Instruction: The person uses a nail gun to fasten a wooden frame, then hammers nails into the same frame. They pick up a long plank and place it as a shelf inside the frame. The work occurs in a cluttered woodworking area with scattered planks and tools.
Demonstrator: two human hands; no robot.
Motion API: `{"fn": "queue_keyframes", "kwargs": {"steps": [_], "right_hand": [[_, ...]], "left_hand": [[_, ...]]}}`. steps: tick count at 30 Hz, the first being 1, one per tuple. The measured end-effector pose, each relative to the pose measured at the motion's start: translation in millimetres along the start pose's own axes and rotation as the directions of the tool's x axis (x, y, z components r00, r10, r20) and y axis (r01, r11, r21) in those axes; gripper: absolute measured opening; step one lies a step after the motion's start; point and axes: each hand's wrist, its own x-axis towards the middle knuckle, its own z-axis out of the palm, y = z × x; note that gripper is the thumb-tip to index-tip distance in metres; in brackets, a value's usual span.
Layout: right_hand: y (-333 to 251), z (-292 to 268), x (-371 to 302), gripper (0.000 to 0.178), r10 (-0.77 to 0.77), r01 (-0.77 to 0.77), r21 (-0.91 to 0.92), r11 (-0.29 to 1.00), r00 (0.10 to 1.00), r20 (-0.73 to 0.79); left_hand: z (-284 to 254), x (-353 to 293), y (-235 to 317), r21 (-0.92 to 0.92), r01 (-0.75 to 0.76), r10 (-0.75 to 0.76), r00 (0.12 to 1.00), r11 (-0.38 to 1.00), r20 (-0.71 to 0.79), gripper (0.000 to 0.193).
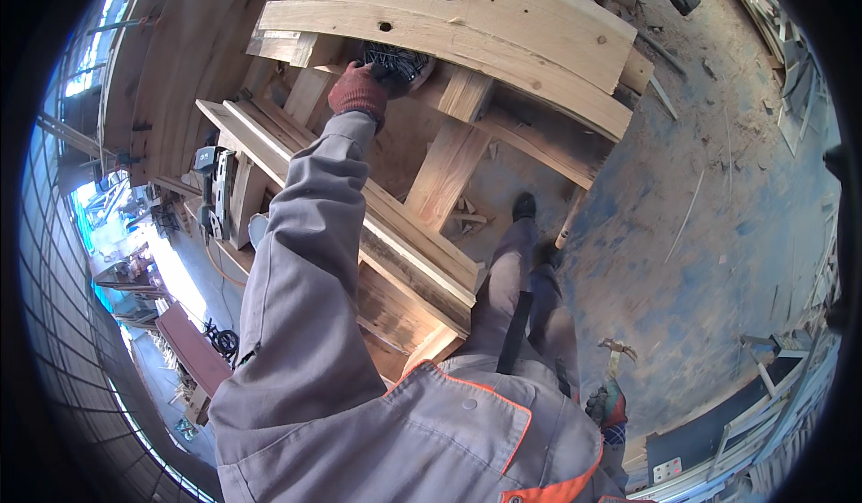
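Note:
My left arm reaches out to the far side, and my left hand, in a red glove with dark fingertips, touches the near left edge of a dark round container of nails. The container sits partly beneath the overhanging pale boards. The fingertips blend with the dark nails, so their grip is hidden. Low at my right side, my right hand, gloved in red and dark green, is closed around the handle of a claw hammer. The hammer points head up, away from the woodwork.
A frame of wooden beams lies before me, with long planks along its near left. A power tool stands at the left. Wood scraps and sawdust lie on the floor. More strips of material lie at the lower right.

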Motion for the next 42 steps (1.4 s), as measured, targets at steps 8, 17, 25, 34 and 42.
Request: {"fn": "queue_keyframes", "kwargs": {"steps": [8, 17, 25, 34, 42], "right_hand": [[-26.0, 37.1, -16.5, 0.04, -0.099, 0.101, -0.092, 0.991, 0.995, 0.033], [-41.7, 24.6, -6.8, 0.029, -0.159, 0.158, 0.026, 0.987, 0.987, 0.034], [-56.3, 41.9, -4.8, 0.018, -0.215, 0.23, -0.172, 0.958, 0.971, 0.102], [-75.3, 145.0, -102.1, 0.034, -0.132, 0.254, -0.06, 0.965, 0.676, 0.725], [-21.7, 129.3, -101.7, 0.041, -0.274, 0.689, -0.333, 0.643, 0.614, 0.74]], "left_hand": [[10.6, 17.2, -19.0, 0.24, -0.32, 0.35, 0.932, 0.916, -0.095, 0.033], [1.2, 11.1, -45.7, -0.921, 0.178, -0.134, 0.981, 0.346, 0.139, 0.014], [-58.1, -111.3, -18.2, -0.927, 0.359, 0.255, 0.912, -0.109, 0.323, 0.02], [-47.4, -411.8, 121.9, -0.803, 0.359, 0.644, 0.479, 0.476, 0.596, 0.019], [-21.3, -555.5, 164.5, -0.706, 0.36, 0.5, 0.517, 0.609, 0.695, 0.027]]}}
